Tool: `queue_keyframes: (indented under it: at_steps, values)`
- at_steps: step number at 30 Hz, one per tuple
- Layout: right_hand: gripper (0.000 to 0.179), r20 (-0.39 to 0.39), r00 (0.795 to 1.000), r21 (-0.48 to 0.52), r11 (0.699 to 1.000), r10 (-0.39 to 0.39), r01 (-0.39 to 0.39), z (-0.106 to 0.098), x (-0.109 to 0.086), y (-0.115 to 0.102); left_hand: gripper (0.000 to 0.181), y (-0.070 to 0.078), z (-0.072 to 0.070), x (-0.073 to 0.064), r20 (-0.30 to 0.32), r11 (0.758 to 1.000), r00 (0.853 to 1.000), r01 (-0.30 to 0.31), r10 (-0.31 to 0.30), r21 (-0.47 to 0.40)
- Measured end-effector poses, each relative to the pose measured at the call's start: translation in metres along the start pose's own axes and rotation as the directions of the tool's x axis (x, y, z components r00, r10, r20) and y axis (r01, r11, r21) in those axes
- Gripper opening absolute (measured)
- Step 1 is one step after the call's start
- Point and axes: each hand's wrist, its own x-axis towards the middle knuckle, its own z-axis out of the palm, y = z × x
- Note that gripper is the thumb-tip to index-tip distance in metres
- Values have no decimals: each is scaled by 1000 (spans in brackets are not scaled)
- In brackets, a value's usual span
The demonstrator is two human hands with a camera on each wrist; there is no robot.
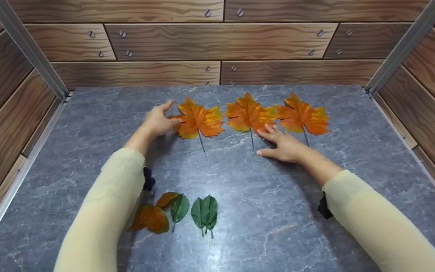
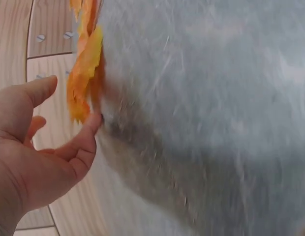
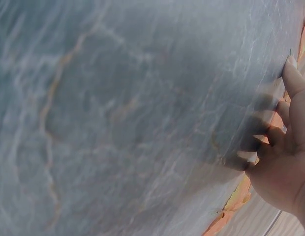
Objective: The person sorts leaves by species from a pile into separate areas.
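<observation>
flanking the middle maple leaf are two other maple leaves, all three likely light, bendy, best held by the stem. left of it, the relaxed left hand touches one; the spread right hand, gripping nothing, meets its near edge. well nearer than it: at least three green leaves, two brownish leaves.
</observation>
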Motion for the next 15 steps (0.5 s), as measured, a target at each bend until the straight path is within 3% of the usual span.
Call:
queue_keyframes:
  at_steps: [6, 11, 15]
  values:
    - [89, -6, 1000, -1, 1000, -3, 3, 0, 0, -1, 74, -3, -23, -23, -11, 1000, 1000, -26, 27, 17]
    - [89, -6, 1000, -1, 1000, -10, 10, 0, 1, -1, 66, -8, -39, -56, 72, 998, 995, -67, 67, -5]
    - [89, -1, 1000, -8, 1000, 7, -7, 1, 2, 0, 61, -12, -48, -85, 139, 991, 982, -131, 132, -14]
